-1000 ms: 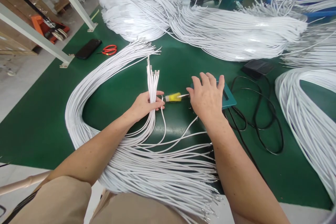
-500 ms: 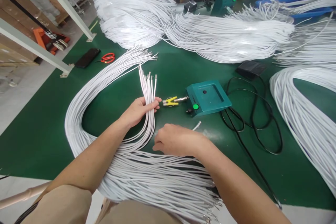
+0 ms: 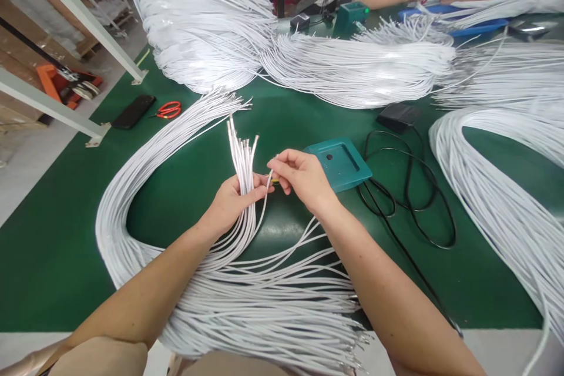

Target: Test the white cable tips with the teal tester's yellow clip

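left hand (image 3: 233, 202) closed round a bundle of white cables (image 3: 245, 173), tips pointing up, above the green worktop (image 3: 176, 194). right hand (image 3: 302, 179): thumb and fingers pinching a single cable (image 3: 265, 204) just beside the bundle, near the teal device (image 3: 346, 164). progress, as judged: partway. gathered: the held bundle. remaining: many loose cables (image 3: 273, 314) along the near side, in neither hand. whether the held tips are finished: cannot tell.

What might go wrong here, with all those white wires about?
The single wire in the right hand could slip, as it seems pinched only near its end. The bundle in the left hand might fan out, since its upper ends spread apart. The black cable beside the teal device lies in loose loops and could tangle.
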`<state>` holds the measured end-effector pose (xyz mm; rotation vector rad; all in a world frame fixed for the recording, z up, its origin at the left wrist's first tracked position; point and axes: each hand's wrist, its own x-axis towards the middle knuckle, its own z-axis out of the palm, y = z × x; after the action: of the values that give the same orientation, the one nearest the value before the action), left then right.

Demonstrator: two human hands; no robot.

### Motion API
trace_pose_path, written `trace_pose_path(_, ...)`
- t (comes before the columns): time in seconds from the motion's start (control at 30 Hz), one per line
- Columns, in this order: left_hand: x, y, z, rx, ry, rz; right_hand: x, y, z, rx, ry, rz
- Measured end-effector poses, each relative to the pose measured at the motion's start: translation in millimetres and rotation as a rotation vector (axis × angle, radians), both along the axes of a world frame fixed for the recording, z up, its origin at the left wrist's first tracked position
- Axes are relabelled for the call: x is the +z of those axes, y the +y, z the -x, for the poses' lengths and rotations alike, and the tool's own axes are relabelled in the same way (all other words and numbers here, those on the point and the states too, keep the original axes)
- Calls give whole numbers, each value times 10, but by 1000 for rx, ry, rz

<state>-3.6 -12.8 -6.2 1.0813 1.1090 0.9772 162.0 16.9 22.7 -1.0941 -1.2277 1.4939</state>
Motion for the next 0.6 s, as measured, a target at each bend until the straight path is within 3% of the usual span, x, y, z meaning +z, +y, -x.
trace_pose_path(0.13,-15,-12,-11,77,-16,-38,-12,-64,76,147,31,57)
trace_pose_path(0.33,49,-46,-12,39,-42,31,-118,-91,113,-20,-87,-5)
trace_pose_path(0.6,108,-36,-57,96,-99,118,-179,-75,83,128,320,214)
